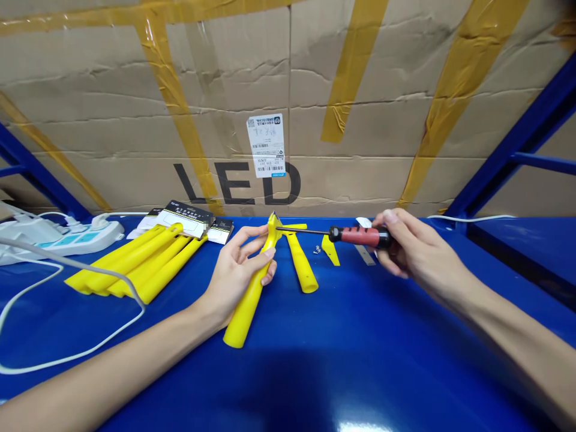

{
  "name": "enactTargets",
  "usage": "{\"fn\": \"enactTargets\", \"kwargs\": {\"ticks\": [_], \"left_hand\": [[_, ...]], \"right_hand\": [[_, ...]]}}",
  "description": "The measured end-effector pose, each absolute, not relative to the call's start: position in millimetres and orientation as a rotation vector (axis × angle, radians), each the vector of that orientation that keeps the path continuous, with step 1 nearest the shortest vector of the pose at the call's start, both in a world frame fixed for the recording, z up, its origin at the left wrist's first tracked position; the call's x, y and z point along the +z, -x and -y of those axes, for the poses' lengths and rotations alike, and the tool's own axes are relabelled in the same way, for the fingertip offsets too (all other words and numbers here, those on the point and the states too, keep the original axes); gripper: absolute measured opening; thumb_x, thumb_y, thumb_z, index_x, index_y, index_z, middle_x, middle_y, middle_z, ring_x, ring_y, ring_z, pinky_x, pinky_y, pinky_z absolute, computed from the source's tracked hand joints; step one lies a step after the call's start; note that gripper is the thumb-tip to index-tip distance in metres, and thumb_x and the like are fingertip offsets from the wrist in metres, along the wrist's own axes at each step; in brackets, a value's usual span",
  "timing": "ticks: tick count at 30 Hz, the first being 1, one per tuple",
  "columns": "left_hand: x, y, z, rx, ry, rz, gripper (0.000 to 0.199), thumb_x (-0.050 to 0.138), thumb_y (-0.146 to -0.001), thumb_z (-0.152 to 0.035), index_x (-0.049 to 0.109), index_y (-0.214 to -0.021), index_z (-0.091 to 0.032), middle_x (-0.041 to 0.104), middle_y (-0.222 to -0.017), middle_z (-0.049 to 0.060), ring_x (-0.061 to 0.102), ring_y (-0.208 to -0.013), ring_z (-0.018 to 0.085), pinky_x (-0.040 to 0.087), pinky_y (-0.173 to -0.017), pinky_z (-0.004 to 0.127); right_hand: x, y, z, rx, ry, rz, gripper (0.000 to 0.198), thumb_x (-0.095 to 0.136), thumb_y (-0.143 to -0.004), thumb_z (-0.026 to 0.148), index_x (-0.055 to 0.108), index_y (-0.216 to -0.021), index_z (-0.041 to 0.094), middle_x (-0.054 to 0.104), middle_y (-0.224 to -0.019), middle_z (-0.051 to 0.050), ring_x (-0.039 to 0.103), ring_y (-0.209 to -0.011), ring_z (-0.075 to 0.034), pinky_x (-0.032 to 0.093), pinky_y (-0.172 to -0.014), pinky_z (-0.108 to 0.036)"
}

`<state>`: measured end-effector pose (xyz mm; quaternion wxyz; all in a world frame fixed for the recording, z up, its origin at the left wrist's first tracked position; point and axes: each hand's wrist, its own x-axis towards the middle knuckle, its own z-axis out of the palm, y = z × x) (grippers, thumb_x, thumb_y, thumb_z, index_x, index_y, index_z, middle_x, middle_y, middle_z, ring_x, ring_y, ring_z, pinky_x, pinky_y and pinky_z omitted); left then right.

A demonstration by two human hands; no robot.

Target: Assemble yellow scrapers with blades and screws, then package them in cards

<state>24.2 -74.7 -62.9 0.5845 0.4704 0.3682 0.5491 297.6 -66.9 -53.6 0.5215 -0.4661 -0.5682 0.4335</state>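
My left hand point(243, 264) is closed round a yellow scraper point(245, 315), its handle slanting down towards me and its head up. In my right hand point(414, 240) is a screwdriver point(364, 236) with a red and black handle, held level. Its thin shaft points left, and the tip is at the scraper's head; whether it sits in a screw I cannot make out. Just behind lies a second yellow scraper handle point(304, 267). Small screws point(317, 249), a yellow plastic piece point(330, 251) and a flat metal blade point(365, 255) lie to its right.
Several yellow handles point(130, 261) are piled at the left beside black-and-white packets point(185, 219). A white power strip point(85, 237) and a looping white cable point(130, 285) lie further left. A large cardboard box point(360, 174) stands behind the blue surface point(360, 360), between blue metal posts point(499, 144).
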Motion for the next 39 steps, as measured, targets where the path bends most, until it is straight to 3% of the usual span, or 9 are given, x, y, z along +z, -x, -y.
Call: {"fn": "enactTargets", "kwargs": {"ticks": [2, 6, 12, 15, 17, 23, 28, 34, 39], "left_hand": [[-63.1, -24.0, 75.1, 1.285, -1.090, -0.860, 0.039, 0.081, -0.076, -0.017, 0.058, -0.107, -0.020, 0.065, -0.083, 0.000, 0.055, -0.051, 0.007, 0.040, -0.048, 0.020], [-60.8, -22.3, 73.2, 1.312, -1.052, -0.882, 0.042, 0.082, -0.074, -0.016, 0.058, -0.108, -0.020, 0.066, -0.084, 0.001, 0.055, -0.052, 0.007, 0.041, -0.049, 0.019], [-59.5, -22.1, 72.6, 1.297, -1.053, -0.881, 0.040, 0.081, -0.075, -0.016, 0.057, -0.107, -0.020, 0.066, -0.083, 0.000, 0.054, -0.051, 0.007, 0.041, -0.048, 0.020], [-59.4, -21.1, 71.5, 1.325, -1.044, -0.895, 0.041, 0.081, -0.075, -0.014, 0.056, -0.107, -0.021, 0.067, -0.086, 0.001, 0.054, -0.052, 0.007, 0.041, -0.049, 0.020], [-59.6, -20.4, 71.2, 1.336, -1.043, -0.900, 0.041, 0.080, -0.075, -0.013, 0.056, -0.107, -0.021, 0.067, -0.090, 0.002, 0.055, -0.053, 0.007, 0.041, -0.049, 0.020], [-59.7, -21.6, 73.4, 1.307, -1.087, -0.888, 0.039, 0.080, -0.077, -0.016, 0.055, -0.107, -0.020, 0.068, -0.092, 0.002, 0.056, -0.052, 0.007, 0.042, -0.049, 0.020], [-56.1, -21.5, 73.0, 1.324, -1.062, -0.895, 0.040, 0.080, -0.074, -0.013, 0.055, -0.105, -0.021, 0.065, -0.084, 0.000, 0.054, -0.052, 0.007, 0.041, -0.049, 0.019], [-56.9, -24.0, 74.8, 1.294, -1.104, -0.881, 0.040, 0.082, -0.075, -0.019, 0.056, -0.105, -0.021, 0.066, -0.087, 0.001, 0.053, -0.049, 0.006, 0.040, -0.047, 0.020], [-58.9, -22.0, 72.9, 1.308, -1.101, -0.895, 0.040, 0.081, -0.076, -0.018, 0.053, -0.104, -0.022, 0.067, -0.089, 0.000, 0.054, -0.051, 0.006, 0.041, -0.049, 0.020]], "right_hand": [[-52.4, -298.1, 68.0, 1.091, 1.152, 1.362, 0.034, 0.058, -0.094, 0.058, 0.052, -0.095, 0.025, 0.059, -0.067, 0.002, 0.049, -0.040, -0.010, 0.032, -0.037, -0.023], [-48.3, -297.9, 71.8, 1.307, 0.924, 1.314, 0.036, 0.079, -0.080, 0.037, 0.055, -0.105, 0.029, 0.066, -0.100, -0.003, 0.066, -0.073, -0.017, 0.051, -0.058, -0.029], [-56.6, -295.6, 67.9, 1.033, 1.150, 1.420, 0.036, 0.053, -0.095, 0.062, 0.051, -0.097, 0.027, 0.054, -0.062, 0.005, 0.043, -0.036, -0.009, 0.029, -0.034, -0.023], [-54.3, -293.9, 70.7, 1.200, 1.019, 1.360, 0.033, 0.070, -0.087, 0.052, 0.053, -0.103, 0.028, 0.064, -0.088, 0.000, 0.065, -0.061, -0.016, 0.049, -0.048, -0.028], [-51.6, -292.9, 72.9, 1.253, 0.917, 1.347, 0.039, 0.080, -0.080, 0.042, 0.054, -0.106, 0.029, 0.065, -0.096, -0.001, 0.067, -0.074, -0.017, 0.053, -0.058, -0.029], [-57.0, -293.9, 69.7, 1.007, 1.170, 1.440, 0.038, 0.052, -0.095, 0.065, 0.050, -0.097, 0.027, 0.052, -0.059, 0.006, 0.039, -0.034, -0.008, 0.025, -0.034, -0.022], [-54.1, -293.7, 70.9, 1.274, 0.927, 1.335, 0.037, 0.078, -0.081, 0.042, 0.054, -0.105, 0.028, 0.065, -0.093, 0.000, 0.065, -0.068, -0.014, 0.053, -0.061, -0.028], [-54.6, -294.9, 69.4, 1.059, 1.122, 1.382, 0.035, 0.053, -0.096, 0.061, 0.051, -0.096, 0.026, 0.054, -0.056, 0.006, 0.037, -0.032, -0.007, 0.024, -0.034, -0.021], [-50.8, -294.4, 70.7, 1.290, 0.913, 1.294, 0.039, 0.080, -0.079, 0.038, 0.056, -0.107, 0.028, 0.068, -0.102, -0.002, 0.067, -0.074, -0.016, 0.054, -0.063, -0.029]]}}
